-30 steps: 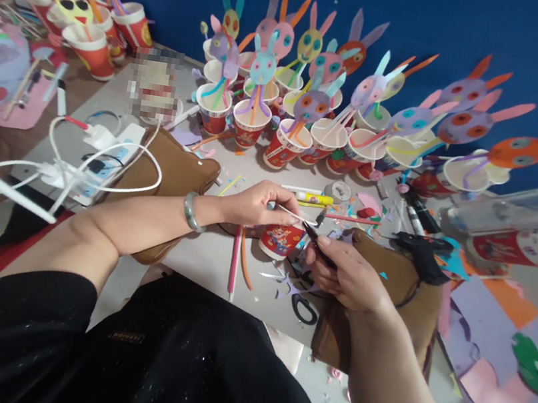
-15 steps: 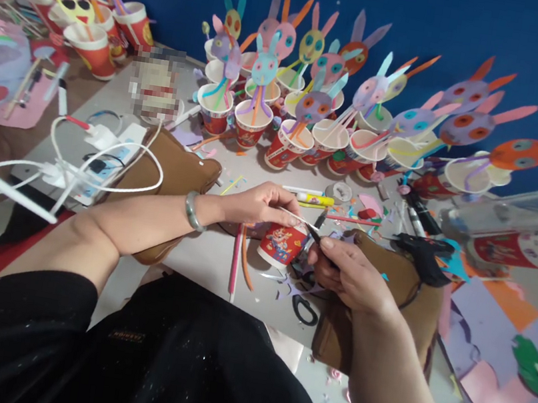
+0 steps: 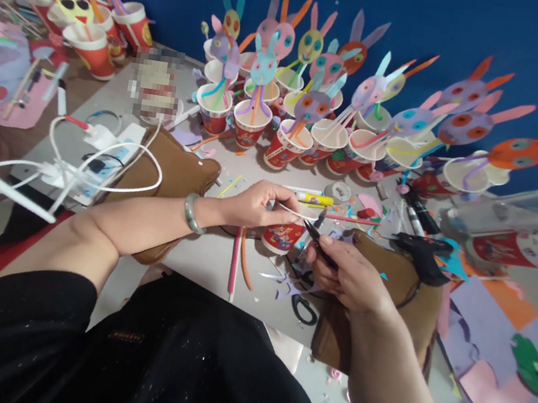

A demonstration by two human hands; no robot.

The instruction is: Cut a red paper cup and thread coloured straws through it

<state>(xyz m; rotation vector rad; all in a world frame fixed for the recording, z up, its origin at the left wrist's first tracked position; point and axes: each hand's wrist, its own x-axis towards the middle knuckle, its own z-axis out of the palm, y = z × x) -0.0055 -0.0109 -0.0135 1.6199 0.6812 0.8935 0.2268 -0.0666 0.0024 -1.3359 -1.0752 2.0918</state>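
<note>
The fingers of the left hand [image 3: 263, 205] pinch the rim of a red paper cup [image 3: 283, 236], which sits just below them; whether its base touches the bench [image 3: 210, 253] I cannot tell. The right hand's fingers wrap a dark tool [image 3: 323, 247], its tip at the cup's right side. A cartoon figure decorates the cup; "FASHION" reads upside down on the black garment [image 3: 126, 336]. Brown cushions [image 3: 171, 177] flank the work, rows of cups [image 3: 251, 123] stand behind, and bare bench opens toward its near edge, left of a pink strip [image 3: 234, 264].
</note>
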